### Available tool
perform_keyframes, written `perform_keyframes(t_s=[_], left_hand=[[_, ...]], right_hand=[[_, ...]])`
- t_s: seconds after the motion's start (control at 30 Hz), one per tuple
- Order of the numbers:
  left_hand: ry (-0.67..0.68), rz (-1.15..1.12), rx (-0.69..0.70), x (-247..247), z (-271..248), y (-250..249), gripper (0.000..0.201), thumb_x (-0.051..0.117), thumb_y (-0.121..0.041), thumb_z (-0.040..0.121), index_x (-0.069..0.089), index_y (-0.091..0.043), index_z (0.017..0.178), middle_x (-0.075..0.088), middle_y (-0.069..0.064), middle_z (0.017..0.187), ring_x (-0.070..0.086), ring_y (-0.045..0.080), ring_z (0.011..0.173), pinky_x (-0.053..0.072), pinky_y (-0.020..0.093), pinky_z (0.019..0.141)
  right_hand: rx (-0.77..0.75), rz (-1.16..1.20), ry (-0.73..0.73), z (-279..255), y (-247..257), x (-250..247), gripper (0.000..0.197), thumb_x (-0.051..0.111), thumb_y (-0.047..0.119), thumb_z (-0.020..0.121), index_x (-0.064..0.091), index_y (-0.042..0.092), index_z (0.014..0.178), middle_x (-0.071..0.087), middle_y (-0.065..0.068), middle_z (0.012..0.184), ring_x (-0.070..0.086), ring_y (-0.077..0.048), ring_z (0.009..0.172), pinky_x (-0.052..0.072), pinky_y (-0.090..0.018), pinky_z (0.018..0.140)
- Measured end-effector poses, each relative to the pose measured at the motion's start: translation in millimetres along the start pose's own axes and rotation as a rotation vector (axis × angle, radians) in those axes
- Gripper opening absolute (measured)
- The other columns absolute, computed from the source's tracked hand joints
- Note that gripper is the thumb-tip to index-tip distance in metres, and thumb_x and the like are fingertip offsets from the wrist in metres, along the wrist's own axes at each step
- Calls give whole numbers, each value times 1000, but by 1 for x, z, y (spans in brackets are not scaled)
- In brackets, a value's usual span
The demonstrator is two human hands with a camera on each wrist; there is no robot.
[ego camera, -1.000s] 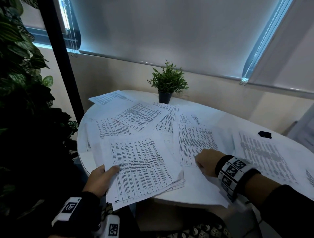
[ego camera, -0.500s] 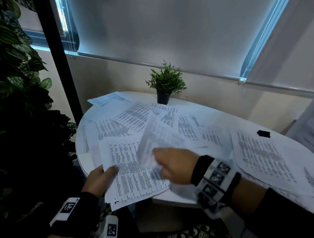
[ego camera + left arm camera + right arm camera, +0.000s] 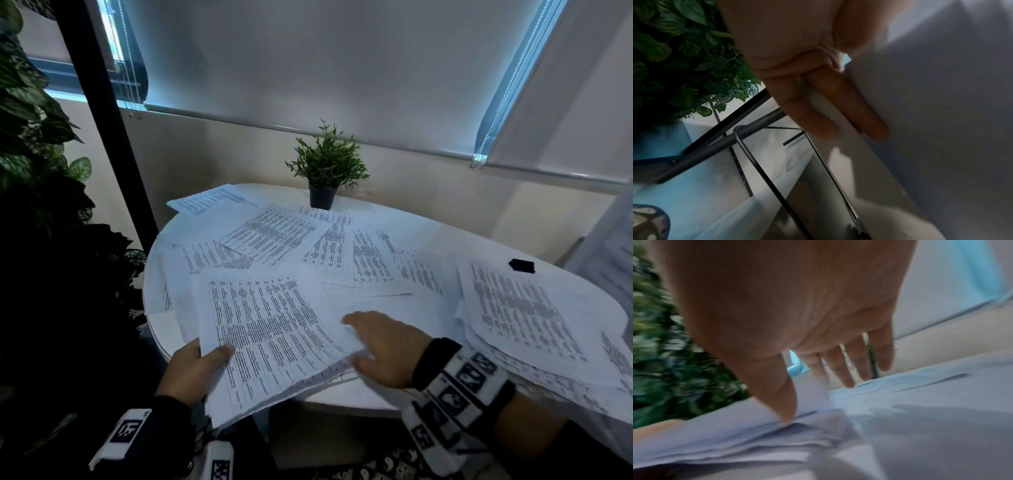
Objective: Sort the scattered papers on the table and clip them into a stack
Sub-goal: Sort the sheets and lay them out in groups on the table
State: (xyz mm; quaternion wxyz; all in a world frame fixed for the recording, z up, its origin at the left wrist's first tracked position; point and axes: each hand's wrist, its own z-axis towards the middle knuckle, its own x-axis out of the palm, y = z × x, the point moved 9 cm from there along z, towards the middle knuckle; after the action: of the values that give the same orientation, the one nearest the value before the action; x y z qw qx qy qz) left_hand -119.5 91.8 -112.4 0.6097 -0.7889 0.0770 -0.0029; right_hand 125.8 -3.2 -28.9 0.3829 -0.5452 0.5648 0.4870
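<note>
Sorting is underway: left hand grips a gathered stack, right hand lies flat, many papers and the clip remain on the desk.

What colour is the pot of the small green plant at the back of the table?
The small plant pot is black, or very dark; it shows best in the head view.

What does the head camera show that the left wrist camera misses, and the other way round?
Only the head view shows the printed sheets across the table, the potted plant, a small black object and the right hand. Only the left wrist view shows the metal frame under the table and the fingers beneath the papers. Both show the left hand gripping the gathered papers.
</note>
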Motion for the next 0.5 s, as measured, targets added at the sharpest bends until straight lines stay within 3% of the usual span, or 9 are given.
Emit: perform_keyframes(t_s=[0.1, 0.13, 0.2, 0.23, 0.3, 0.33, 0.37, 0.43, 0.5], left_hand=[[14, -105, -24, 1, 1, 6, 14, 67, -6, 86, 63, 3, 95, 67, 11, 89, 61, 24, 79, 44, 31, 79], [28, -110, -9, 0, 1, 6, 23, 73, -12, 79, 63, 5, 90, 66, 12, 83, 61, 25, 76, 44, 32, 74], [32, -131, -3, -2, 1, 7, 30, 73, -15, 71, 59, 9, 82, 62, 16, 77, 58, 27, 73, 42, 34, 69], [39, -159, -9, -1, 0, 6, 21, 70, -7, 76, 56, 9, 80, 59, 16, 77, 55, 27, 73, 40, 35, 67], [83, -234, -30, 2, -1, 8, 12, 62, 8, 79, 52, 2, 78, 52, 14, 73, 50, 26, 69, 36, 35, 64], [103, -268, -30, 5, -3, 7, 15, 60, 11, 79, 50, 0, 79, 51, 12, 73, 48, 26, 69, 36, 36, 64], [105, -280, -19, 5, -2, 8, 14, 58, 12, 80, 51, 0, 80, 52, 13, 74, 49, 26, 71, 37, 36, 66], [56, -234, 3, 1, -1, 9, 7, 59, 9, 82, 54, 3, 82, 59, 13, 74, 55, 28, 73, 43, 33, 67], [46, -216, 7, 0, 0, 8, 13, 66, 6, 74, 56, 1, 79, 61, 7, 64, 57, 25, 63, 47, 22, 53]], right_hand=[[227, -127, 236, -33, -48, 40, 109, 54, 71, 74, -1, 16, 150, 0, -9, 158, 4, -29, 145, 18, -43, 116], [250, -111, 283, -44, -52, 51, 117, 57, 73, 69, -7, 17, 150, -9, -9, 158, -2, -29, 146, 16, -43, 117], [214, -114, 284, -60, -46, 61, 110, 62, 59, 77, -11, 19, 150, -17, -8, 157, -7, -27, 146, 17, -41, 116], [175, -148, 226, -64, -43, 60, 98, 60, 50, 83, -6, 20, 151, -11, -7, 158, -1, -25, 147, 22, -39, 115], [87, -221, -15, -68, -42, 43, 72, 60, 38, 83, 26, 20, 145, 30, -4, 153, 37, -17, 136, 42, -28, 101], [92, -240, -82, -71, -45, 30, 53, 60, 38, 81, 45, 28, 130, 53, 2, 136, 54, -13, 120, 48, -24, 89], [80, -197, -119, -77, -46, 17, 36, 53, 38, 82, 53, 33, 117, 63, 10, 119, 60, -11, 108, 48, -23, 83], [7, -36, -116, -89, -45, -11, 28, 41, 37, 83, 57, 37, 105, 69, 13, 99, 63, -4, 94, 47, -23, 79], [-54, 210, -115, -106, -41, -59, 13, 52, 36, 84, 61, 33, 94, 70, 14, 80, 64, 4, 75, 46, -15, 71]])
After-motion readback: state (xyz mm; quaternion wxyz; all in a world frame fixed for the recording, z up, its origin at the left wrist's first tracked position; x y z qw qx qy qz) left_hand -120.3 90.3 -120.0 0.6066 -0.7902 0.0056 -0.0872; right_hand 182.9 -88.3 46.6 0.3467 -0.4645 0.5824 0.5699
